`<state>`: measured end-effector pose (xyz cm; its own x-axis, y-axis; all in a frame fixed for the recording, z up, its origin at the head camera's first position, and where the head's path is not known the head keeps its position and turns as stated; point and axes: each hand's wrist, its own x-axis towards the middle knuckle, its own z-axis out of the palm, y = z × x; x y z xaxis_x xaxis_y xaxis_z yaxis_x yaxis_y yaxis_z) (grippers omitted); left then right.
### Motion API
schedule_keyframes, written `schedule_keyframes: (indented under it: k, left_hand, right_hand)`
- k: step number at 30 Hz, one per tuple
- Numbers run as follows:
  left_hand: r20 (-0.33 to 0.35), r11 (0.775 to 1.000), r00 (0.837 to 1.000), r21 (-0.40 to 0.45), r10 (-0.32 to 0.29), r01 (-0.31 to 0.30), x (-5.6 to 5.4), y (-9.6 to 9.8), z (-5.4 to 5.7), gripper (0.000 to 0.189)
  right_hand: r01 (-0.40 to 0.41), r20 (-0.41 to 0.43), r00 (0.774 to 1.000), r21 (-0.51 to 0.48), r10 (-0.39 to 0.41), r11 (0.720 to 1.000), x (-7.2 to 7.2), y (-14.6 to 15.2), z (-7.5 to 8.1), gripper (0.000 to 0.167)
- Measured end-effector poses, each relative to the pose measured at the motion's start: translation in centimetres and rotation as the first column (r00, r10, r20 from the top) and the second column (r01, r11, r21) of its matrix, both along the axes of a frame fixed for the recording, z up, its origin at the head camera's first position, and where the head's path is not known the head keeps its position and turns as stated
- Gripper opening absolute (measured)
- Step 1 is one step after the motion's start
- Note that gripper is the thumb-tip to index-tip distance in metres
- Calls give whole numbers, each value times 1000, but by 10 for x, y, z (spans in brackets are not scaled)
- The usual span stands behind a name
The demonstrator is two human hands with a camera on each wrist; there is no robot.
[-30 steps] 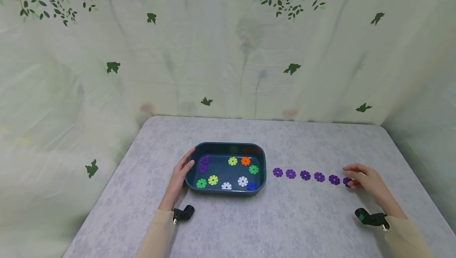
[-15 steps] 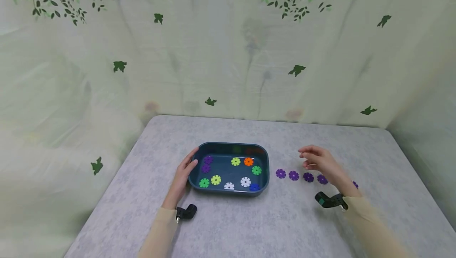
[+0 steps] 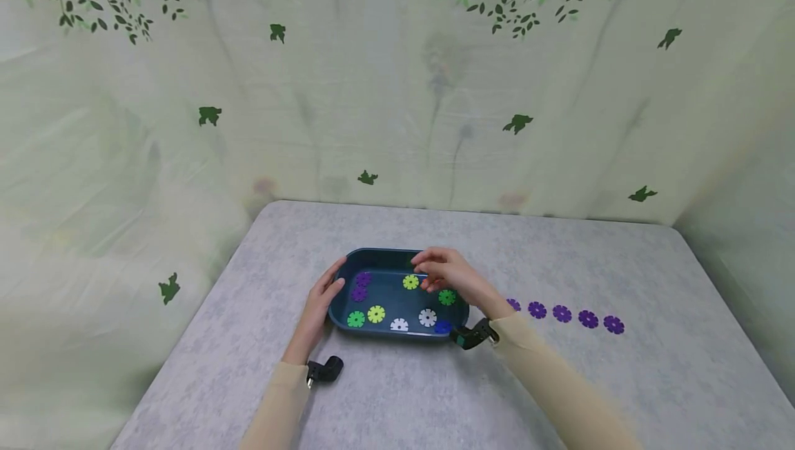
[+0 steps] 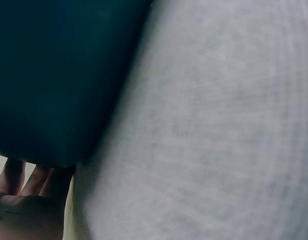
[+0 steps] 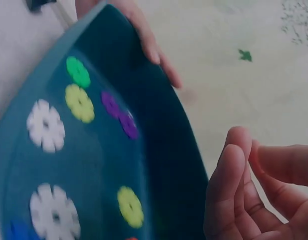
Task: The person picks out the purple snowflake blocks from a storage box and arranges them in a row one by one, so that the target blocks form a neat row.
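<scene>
A dark blue-green tray (image 3: 397,334) stands on the table with several notched plastic discs inside. At its left end my left hand (image 3: 315,315) holds the side wall, thumb at the rim; in the left wrist view the fingers (image 4: 36,180) show beyond the tray wall. My right hand (image 3: 456,277) hovers over the tray's right part, fingers loosely bent, nothing visible between them. Near its fingertips lies a yellow disc (image 3: 410,282); an orange disc (image 5: 132,238) is mostly hidden. Two purple discs (image 3: 359,293) lie at the tray's left, with white discs (image 3: 427,317) towards the front.
Right of the tray, purple discs (image 3: 562,313) form a row on the grey table (image 3: 677,367); my right forearm partly covers its left end. Green discs (image 3: 356,319) and a blue disc (image 3: 442,326) also lie in the tray. A leaf-patterned curtain (image 3: 385,91) hangs behind the table.
My right hand has left the right end of the purple row, where a purple disc now lies uncovered, and swept left over the tray. The left hand stays on the tray.
</scene>
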<state>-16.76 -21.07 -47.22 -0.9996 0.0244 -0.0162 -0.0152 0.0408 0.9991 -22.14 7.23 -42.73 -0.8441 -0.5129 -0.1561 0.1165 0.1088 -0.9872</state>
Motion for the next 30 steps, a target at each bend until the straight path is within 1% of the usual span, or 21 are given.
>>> schedule_keyframes:
  k: [3,5,9,12,16,21,26,30]
  left_hand:
    - [1,1000,1000,-8,-3,3,0,0,0,48]
    - [7,1000,1000,-11,0,0,0,0,0,48]
    - [-1,1000,1000,-19,13,-13,-7,-5,-16,48]
    - [-18,999,1000,-31,19,-20,-11,-7,-27,47]
    - [-43,999,999,-46,19,-21,-12,-7,-29,46]
    - [-77,999,997,-51,8,-12,-12,-8,-31,45]
    - [-65,999,998,-39,-1,-1,-12,-8,-31,45]
    - [-50,999,999,-29,-20,19,-11,-9,-30,47]
  right_hand:
    - [-36,16,999,-15,36,999,0,-26,-5,29]
    - [-54,34,998,-6,54,999,0,-42,-9,30]
    - [-83,98,992,40,79,996,-1,-70,-17,30]
    - [-96,137,987,75,85,993,-1,-85,-20,29]
    - [-92,176,982,95,74,991,1,-99,-24,30]
    - [-97,190,979,121,72,988,4,-113,-27,31]
    - [-116,188,978,150,87,982,5,-122,-26,30]
    - [-114,171,982,172,85,978,5,-125,-27,30]
